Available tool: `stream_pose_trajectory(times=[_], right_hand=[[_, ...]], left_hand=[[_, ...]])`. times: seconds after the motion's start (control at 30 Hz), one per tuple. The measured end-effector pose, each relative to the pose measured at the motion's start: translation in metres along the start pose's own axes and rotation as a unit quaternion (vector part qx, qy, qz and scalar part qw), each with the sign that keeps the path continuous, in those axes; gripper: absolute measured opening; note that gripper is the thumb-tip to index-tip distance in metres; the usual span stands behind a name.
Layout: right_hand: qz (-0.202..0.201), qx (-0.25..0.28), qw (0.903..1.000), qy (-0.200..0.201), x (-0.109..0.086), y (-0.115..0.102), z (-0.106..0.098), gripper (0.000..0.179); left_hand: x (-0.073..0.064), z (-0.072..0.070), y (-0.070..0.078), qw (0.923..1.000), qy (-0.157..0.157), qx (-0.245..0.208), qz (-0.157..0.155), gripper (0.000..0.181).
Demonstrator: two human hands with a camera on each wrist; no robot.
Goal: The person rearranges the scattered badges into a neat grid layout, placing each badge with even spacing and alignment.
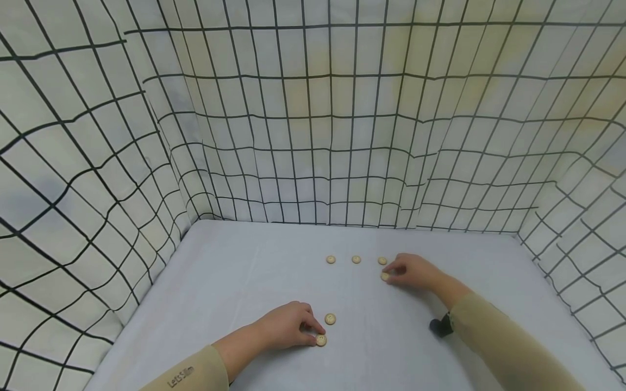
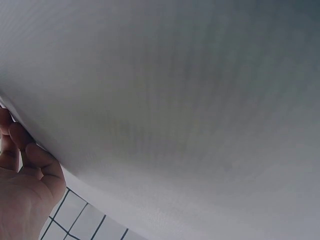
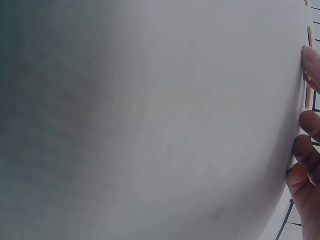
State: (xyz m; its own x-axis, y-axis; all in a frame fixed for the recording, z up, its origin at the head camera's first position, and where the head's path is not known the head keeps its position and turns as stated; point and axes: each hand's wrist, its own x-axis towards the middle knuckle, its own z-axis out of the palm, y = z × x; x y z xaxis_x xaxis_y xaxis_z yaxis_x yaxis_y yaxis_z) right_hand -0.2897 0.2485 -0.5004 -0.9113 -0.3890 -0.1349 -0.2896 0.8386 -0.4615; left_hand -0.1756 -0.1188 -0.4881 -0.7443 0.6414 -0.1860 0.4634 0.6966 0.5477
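Several round wooden buttons lie on a white cloth-covered table. My left hand rests near the front with curled fingers, thumb and forefinger pinching one button; another button lies just beyond it. Farther back, my right hand pinches a button at its fingertips. Behind that runs a row of three buttons. The left wrist view shows only my left hand against the cloth. At the frame edge of the right wrist view are curled fingers and button edges.
Cloth walls with a black grid pattern enclose the table at the back and on both sides. A small black device sits at my right wrist. Both arms wear beige sleeves.
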Motion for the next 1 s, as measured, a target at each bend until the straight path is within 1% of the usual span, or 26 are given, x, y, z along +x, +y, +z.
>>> stream_pose_trajectory(times=[0.27,0.5,0.77,1.0], right_hand=[[-0.006,0.000,1.0000,0.000,-0.0004,-0.0007,-0.0008,0.026],[0.000,0.012,0.9999,0.000,-0.0002,0.0021,-0.0005,0.026],[0.015,0.019,0.9997,0.000,-0.0007,0.0011,-0.0015,0.027],[0.006,0.023,0.9997,-0.004,-0.0028,-0.0006,-0.0032,0.027]], left_hand=[[0.0010,0.0008,-0.0011,1.0000,0.001,0.003,0.004,0.019],[0.0010,0.0015,-0.0019,1.0000,0.000,0.003,0.003,0.019],[0.0007,0.0008,-0.0014,1.0000,-0.003,0.001,0.001,0.019],[0.0004,-0.0002,-0.0004,1.0000,-0.005,-0.001,0.006,0.019]])
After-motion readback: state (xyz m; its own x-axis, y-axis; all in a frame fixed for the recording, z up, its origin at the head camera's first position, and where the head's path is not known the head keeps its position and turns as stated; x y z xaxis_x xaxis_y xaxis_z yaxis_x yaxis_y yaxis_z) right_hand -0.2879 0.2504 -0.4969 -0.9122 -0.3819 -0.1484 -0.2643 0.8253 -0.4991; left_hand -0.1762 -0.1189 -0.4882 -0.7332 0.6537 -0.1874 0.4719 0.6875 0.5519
